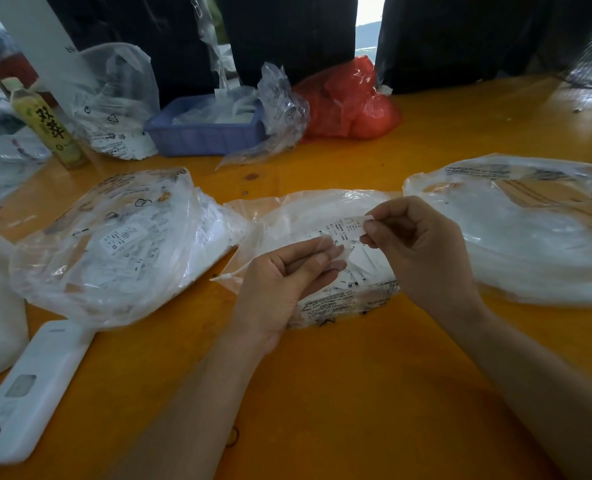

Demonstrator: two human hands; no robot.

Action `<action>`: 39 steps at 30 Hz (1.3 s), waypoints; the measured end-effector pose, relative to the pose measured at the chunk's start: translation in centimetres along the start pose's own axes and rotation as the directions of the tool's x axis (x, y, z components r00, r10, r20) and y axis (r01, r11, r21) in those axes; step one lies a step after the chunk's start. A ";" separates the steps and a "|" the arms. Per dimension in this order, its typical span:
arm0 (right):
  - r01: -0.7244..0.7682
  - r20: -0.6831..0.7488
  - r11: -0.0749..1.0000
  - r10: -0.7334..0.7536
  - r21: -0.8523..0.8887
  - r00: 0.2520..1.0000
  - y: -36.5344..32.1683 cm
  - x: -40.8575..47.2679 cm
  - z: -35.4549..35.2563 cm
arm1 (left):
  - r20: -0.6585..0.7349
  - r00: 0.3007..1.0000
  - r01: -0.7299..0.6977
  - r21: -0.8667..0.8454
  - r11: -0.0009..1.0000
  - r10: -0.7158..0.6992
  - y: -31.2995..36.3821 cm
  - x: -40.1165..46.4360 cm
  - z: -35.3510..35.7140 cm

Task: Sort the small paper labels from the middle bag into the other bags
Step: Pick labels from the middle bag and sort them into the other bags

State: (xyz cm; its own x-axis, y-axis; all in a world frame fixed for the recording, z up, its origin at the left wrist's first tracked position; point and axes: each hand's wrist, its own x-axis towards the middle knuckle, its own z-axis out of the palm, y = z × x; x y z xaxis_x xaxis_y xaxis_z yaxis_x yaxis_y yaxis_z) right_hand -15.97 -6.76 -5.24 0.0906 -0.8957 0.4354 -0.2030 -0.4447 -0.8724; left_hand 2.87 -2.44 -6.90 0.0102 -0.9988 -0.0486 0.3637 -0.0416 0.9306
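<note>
White paper label held up over the middle bag, printed side toward the head camera, probably so its size mark can be read before choosing a bag. Right hand pinches its right end between thumb and forefinger; other fingers curled. Left hand lies palm-up on the middle bag's mouth, fingers nearly straight, seemingly keeping the plastic open; whether they grip a label, cannot tell. More labels remain inside. Left bag, holding S and XS labels, and right bag flank it on the orange bench.
</note>
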 end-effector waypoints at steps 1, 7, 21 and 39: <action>-0.006 0.015 1.000 0.006 -0.024 1.000 0.0 0.0 0.0 | -0.008 1.000 0.000 -0.001 1.000 0.000 0.0 0.0 0.0; 0.035 0.071 0.993 -0.027 -0.111 0.997 0.1 -0.1 0.0 | -0.058 0.998 -0.012 0.098 0.995 0.018 -0.1 0.1 -0.2; 0.025 0.160 0.991 -0.004 -0.130 0.987 0.6 -0.1 0.1 | -0.130 0.991 -0.007 0.211 0.978 0.035 -0.1 0.0 -0.1; -0.085 0.166 0.994 0.094 -0.062 0.982 0.4 -0.7 0.8 | -0.095 0.970 -0.172 0.391 0.904 0.226 0.3 -0.1 -0.4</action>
State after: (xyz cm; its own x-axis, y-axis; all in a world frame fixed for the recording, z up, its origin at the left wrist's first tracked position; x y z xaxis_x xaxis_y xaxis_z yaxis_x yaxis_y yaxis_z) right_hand -15.29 -6.34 -6.05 0.2316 -0.9226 0.3086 -0.2701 -0.3657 -0.8907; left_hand 3.36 -2.33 -6.77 0.1804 -0.9751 0.1286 -0.0372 0.1239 0.9916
